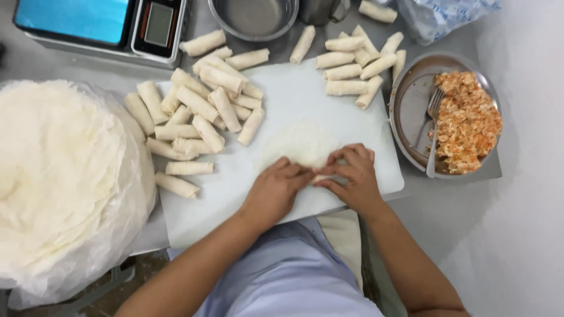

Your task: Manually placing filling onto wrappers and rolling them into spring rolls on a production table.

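My left hand (pixel 275 191) and right hand (pixel 351 176) meet at the near edge of the round wrapper (pixel 301 145) lying in the middle of the white cutting board (pixel 329 100). Both grips are narrow, fingertips pinching the wrapper's folded edge, probably over filling I can't see. Finished rolls (pixel 200 111) lie left of the wrapper, and the filling plate (pixel 411 100) right of it.

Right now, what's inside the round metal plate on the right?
The metal plate holds a heap of orange-and-white filling on its right half, with a fork resting against it, tines up. The left half is bare metal. Whatever lies under the heap is covered.
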